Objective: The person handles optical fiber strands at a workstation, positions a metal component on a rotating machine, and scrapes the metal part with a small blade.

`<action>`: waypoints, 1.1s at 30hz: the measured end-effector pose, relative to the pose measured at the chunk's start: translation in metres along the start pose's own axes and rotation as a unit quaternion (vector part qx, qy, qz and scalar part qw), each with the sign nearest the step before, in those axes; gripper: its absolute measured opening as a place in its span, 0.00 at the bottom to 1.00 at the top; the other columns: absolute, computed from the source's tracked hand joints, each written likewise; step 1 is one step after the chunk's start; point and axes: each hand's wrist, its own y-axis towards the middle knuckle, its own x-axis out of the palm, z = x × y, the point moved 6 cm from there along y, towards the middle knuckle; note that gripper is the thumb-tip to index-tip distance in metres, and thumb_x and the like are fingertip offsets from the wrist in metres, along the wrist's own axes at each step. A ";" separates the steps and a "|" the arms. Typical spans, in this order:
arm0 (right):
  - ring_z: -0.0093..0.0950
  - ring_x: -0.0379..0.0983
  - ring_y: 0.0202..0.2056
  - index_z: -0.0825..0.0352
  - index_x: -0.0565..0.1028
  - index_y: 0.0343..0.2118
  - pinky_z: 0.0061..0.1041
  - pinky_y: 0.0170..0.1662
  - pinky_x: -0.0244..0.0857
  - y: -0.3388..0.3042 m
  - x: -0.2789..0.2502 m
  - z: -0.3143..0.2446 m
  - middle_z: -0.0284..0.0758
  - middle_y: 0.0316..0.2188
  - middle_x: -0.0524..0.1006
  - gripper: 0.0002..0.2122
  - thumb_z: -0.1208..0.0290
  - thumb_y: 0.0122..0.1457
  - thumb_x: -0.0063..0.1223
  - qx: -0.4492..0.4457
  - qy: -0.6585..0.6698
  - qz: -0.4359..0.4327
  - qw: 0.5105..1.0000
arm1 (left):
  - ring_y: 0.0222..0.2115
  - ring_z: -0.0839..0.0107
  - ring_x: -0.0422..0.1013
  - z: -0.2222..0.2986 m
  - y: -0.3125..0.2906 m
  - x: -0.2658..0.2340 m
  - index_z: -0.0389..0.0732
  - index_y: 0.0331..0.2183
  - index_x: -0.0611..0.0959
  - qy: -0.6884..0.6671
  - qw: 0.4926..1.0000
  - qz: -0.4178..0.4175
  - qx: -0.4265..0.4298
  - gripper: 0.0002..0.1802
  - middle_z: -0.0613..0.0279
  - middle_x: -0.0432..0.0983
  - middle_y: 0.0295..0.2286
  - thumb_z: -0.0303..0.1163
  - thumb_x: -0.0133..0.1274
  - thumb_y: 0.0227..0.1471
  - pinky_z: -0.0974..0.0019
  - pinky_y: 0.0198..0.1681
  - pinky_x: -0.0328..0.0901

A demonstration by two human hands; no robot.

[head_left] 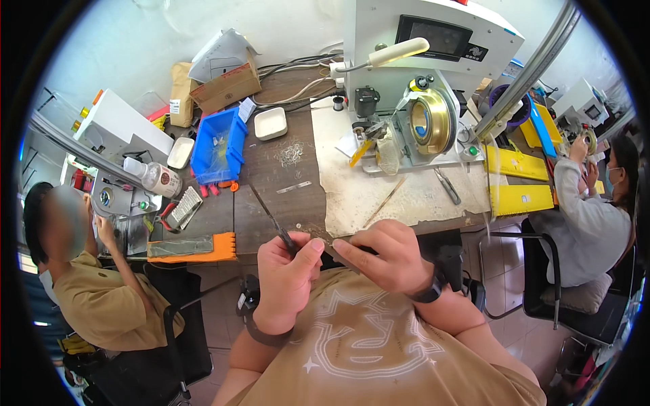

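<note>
My left hand (pixel 284 281) is closed round the dark handle of a long, slim tool (pixel 264 206), whose thin shaft points away over the table edge. Whether it is a file or tweezers I cannot tell. Close beside it, my right hand (pixel 393 260) is closed, thumb and fingers pressed together. A narrow dark piece (pixel 347 258) shows under its fingers; its kind is unclear. Both hands are just in front of the table's near edge. Beyond them lie a thin metal strip (pixel 293 187) and a heap of small clear pieces (pixel 291 154).
A white machine (pixel 433 88) with a gold wheel (pixel 430 122) stands ahead right, on worn paper with a cutter (pixel 447 186) and thin stick (pixel 384 201). Left are a blue bin (pixel 218 145) and white dish (pixel 271 124). Co-workers (pixel 112 291) (pixel 586 203) sit either side.
</note>
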 end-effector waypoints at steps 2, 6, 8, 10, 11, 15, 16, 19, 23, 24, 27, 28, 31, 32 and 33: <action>0.28 0.70 0.25 0.66 0.82 0.46 0.26 0.26 0.63 0.001 -0.001 0.012 0.34 0.31 0.75 0.19 0.78 0.48 0.63 0.094 -0.033 -0.004 0.995 | 0.20 0.83 0.66 0.003 0.001 -0.004 0.35 0.34 0.82 0.022 0.999 0.015 0.018 0.07 0.65 0.75 0.23 0.26 0.65 0.56 0.76 0.22 0.58; 0.17 0.67 0.27 0.70 0.81 0.45 0.19 0.29 0.61 -0.021 0.015 0.026 0.32 0.33 0.78 0.10 0.72 0.62 0.63 0.413 0.348 -0.018 0.842 | 0.21 0.85 0.66 0.010 0.000 -0.004 0.34 0.31 0.83 0.122 0.990 -0.004 0.065 0.08 0.69 0.75 0.22 0.28 0.65 0.57 0.77 0.23 0.59; 0.15 0.66 0.28 0.70 0.81 0.44 0.18 0.29 0.60 -0.022 0.022 0.020 0.31 0.33 0.79 0.10 0.72 0.62 0.63 0.423 0.377 -0.039 0.823 | 0.22 0.85 0.66 0.009 -0.002 -0.001 0.34 0.30 0.83 0.144 0.987 -0.015 0.065 0.09 0.70 0.75 0.22 0.28 0.65 0.57 0.77 0.24 0.59; 0.14 0.66 0.28 0.70 0.82 0.40 0.17 0.29 0.59 -0.023 0.030 0.016 0.30 0.29 0.78 0.08 0.72 0.62 0.64 0.431 0.407 -0.054 0.804 | 0.23 0.86 0.65 0.008 -0.003 0.002 0.34 0.30 0.83 0.186 0.980 -0.020 0.072 0.09 0.71 0.75 0.22 0.28 0.65 0.57 0.78 0.25 0.59; 0.14 0.66 0.28 0.70 0.82 0.40 0.17 0.29 0.59 -0.024 0.031 0.015 0.30 0.29 0.78 0.08 0.72 0.62 0.64 0.432 0.407 -0.054 0.803 | 0.23 0.86 0.65 0.008 -0.003 0.003 0.34 0.30 0.83 0.186 0.980 -0.020 0.071 0.09 0.71 0.75 0.22 0.28 0.65 0.57 0.78 0.25 0.59; 0.13 0.66 0.27 0.70 0.82 0.38 0.17 0.30 0.61 -0.031 0.030 0.022 0.27 0.26 0.76 0.06 0.74 0.62 0.64 0.474 0.391 -0.054 0.787 | 0.23 0.86 0.64 0.006 -0.004 0.008 0.34 0.37 0.83 0.219 0.974 -0.051 0.026 0.08 0.73 0.73 0.23 0.30 0.59 0.62 0.78 0.26 0.59; 0.13 0.66 0.27 0.70 0.82 0.37 0.16 0.30 0.61 -0.034 0.026 0.027 0.26 0.25 0.76 0.05 0.74 0.62 0.64 0.494 0.351 -0.048 0.794 | 0.22 0.85 0.63 0.002 -0.005 0.008 0.34 0.41 0.82 0.205 0.977 -0.056 -0.027 0.10 0.74 0.72 0.23 0.31 0.55 0.65 0.78 0.26 0.59; 0.12 0.66 0.28 0.70 0.82 0.36 0.15 0.30 0.61 -0.042 0.007 0.041 0.26 0.26 0.76 0.04 0.75 0.63 0.63 0.521 0.366 0.101 0.764 | 0.22 0.84 0.64 0.007 -0.016 0.011 0.34 0.45 0.80 0.135 0.988 -0.057 -0.057 0.13 0.69 0.72 0.24 0.33 0.49 0.68 0.78 0.26 0.59; 0.12 0.65 0.26 0.71 0.81 0.34 0.15 0.29 0.58 -0.035 -0.002 0.032 0.27 0.26 0.76 0.04 0.75 0.64 0.62 0.437 0.348 0.085 0.825 | 0.19 0.84 0.66 0.021 -0.027 0.016 0.31 0.47 0.80 0.367 0.920 -0.123 -0.059 0.16 0.67 0.74 0.21 0.33 0.45 0.70 0.77 0.23 0.60; 0.12 0.63 0.25 0.71 0.81 0.34 0.16 0.28 0.58 -0.033 -0.003 0.029 0.27 0.26 0.75 0.04 0.75 0.63 0.62 0.418 0.314 0.060 0.850 | 0.17 0.84 0.66 0.025 -0.029 0.017 0.30 0.45 0.81 0.391 0.912 -0.120 -0.034 0.16 0.67 0.74 0.18 0.32 0.45 0.69 0.77 0.21 0.60; 0.14 0.63 0.24 0.71 0.81 0.34 0.17 0.28 0.57 -0.033 0.001 0.027 0.29 0.26 0.76 0.04 0.75 0.63 0.62 0.421 0.310 0.059 0.850 | 0.16 0.84 0.65 0.035 -0.031 0.020 0.29 0.43 0.83 0.427 0.896 -0.122 0.017 0.15 0.68 0.73 0.16 0.31 0.46 0.67 0.77 0.20 0.59; 0.14 0.63 0.24 0.71 0.81 0.34 0.17 0.28 0.57 -0.033 0.003 0.027 0.29 0.26 0.76 0.04 0.75 0.63 0.62 0.418 0.313 0.059 0.851 | 0.16 0.81 0.68 0.036 -0.032 0.017 0.32 0.41 0.85 0.439 0.892 -0.104 -0.006 0.13 0.64 0.71 0.14 0.30 0.49 0.65 0.72 0.22 0.62; 0.16 0.63 0.24 0.70 0.81 0.34 0.18 0.27 0.57 -0.032 0.005 0.029 0.30 0.26 0.76 0.04 0.75 0.62 0.63 0.413 0.300 0.069 0.857 | 0.15 0.81 0.67 0.035 -0.033 0.020 0.32 0.41 0.85 0.434 0.893 -0.116 -0.005 0.13 0.65 0.70 0.13 0.30 0.49 0.65 0.72 0.22 0.61; 0.16 0.64 0.23 0.70 0.81 0.34 0.19 0.27 0.58 -0.031 0.005 0.030 0.30 0.26 0.77 0.04 0.75 0.62 0.63 0.405 0.295 0.070 0.862 | 0.15 0.81 0.67 0.036 -0.033 0.021 0.32 0.41 0.85 0.435 0.892 -0.122 0.010 0.13 0.65 0.70 0.13 0.30 0.49 0.65 0.72 0.22 0.61; 0.17 0.64 0.23 0.70 0.81 0.34 0.19 0.27 0.58 -0.030 0.005 0.031 0.31 0.26 0.77 0.04 0.75 0.62 0.62 0.397 0.292 0.075 0.867 | 0.15 0.81 0.67 0.036 -0.033 0.022 0.32 0.42 0.85 0.436 0.891 -0.130 0.012 0.13 0.65 0.70 0.13 0.30 0.50 0.65 0.72 0.21 0.61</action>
